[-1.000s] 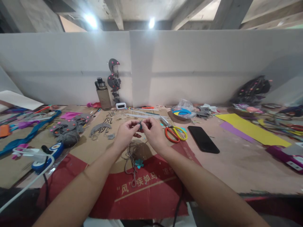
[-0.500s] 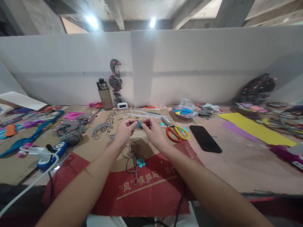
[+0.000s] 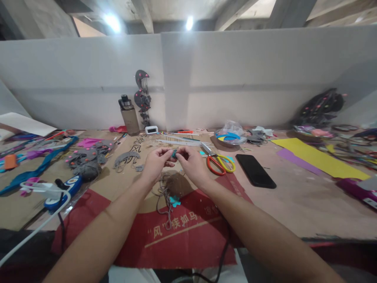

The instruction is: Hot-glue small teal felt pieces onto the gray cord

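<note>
My left hand (image 3: 155, 163) and my right hand (image 3: 191, 164) meet above the cardboard sheet (image 3: 188, 232), fingertips pinched together on a small teal piece (image 3: 174, 153). A grey felt cutout with cords (image 3: 169, 188) lies just below the hands, with a second teal star-like piece (image 3: 174, 201) on it. Red and yellow scissors (image 3: 218, 163) lie right of my right hand. A black phone (image 3: 255, 170) rests further right.
A water bottle (image 3: 129, 115) and a hanging grey felt ornament (image 3: 141, 98) stand against the white partition. Grey felt shapes (image 3: 86, 159), a blue glue gun (image 3: 60, 192) with white cable sit left. Yellow and purple sheets (image 3: 315, 161) lie right, a plastic bag (image 3: 231, 133) behind the scissors.
Both hands stay pinched on the teal piece with only small finger shifts; the camera view tilted slightly.
</note>
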`<state>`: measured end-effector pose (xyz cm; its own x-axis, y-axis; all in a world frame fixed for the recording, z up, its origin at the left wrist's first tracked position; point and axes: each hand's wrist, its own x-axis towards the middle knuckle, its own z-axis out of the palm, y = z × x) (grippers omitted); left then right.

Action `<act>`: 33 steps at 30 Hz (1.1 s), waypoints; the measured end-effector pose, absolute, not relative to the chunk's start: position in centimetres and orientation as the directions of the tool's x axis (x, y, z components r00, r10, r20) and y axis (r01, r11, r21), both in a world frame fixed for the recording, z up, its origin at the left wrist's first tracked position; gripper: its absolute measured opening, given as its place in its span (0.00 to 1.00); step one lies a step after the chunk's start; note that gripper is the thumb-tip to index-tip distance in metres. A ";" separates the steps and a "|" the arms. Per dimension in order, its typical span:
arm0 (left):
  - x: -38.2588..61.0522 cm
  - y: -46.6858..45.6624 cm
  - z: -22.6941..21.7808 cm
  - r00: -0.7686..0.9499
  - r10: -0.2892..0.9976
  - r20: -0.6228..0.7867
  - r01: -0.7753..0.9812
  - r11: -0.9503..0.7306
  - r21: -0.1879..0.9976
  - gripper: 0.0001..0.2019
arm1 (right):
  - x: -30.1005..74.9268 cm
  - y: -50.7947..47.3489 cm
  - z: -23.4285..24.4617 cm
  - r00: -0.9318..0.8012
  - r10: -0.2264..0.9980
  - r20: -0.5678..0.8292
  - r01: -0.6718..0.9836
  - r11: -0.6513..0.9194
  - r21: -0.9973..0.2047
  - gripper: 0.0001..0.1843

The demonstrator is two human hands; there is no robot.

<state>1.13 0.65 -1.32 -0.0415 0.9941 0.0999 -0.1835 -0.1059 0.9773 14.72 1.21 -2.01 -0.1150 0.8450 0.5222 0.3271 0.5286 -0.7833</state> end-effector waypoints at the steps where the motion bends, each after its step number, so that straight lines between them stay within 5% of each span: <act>1: 1.1 0.7 -1.3 -0.046 0.994 0.095 -0.180 -0.102 0.978 0.15 | 14.7 1.2 -2.0 -0.121 0.840 0.529 0.334 0.536 -0.775 0.05; 21: 1.1 1.1 -1.7 -0.053 0.979 0.195 -0.017 -0.196 0.980 0.13 | 14.3 1.4 -1.9 -0.048 0.897 0.440 0.321 0.431 -0.843 0.08; 33: 0.3 0.8 -1.0 0.146 0.983 0.109 -0.229 -0.074 0.971 0.13 | 15.0 1.8 -2.0 -0.059 0.884 0.464 0.355 0.453 -0.818 0.08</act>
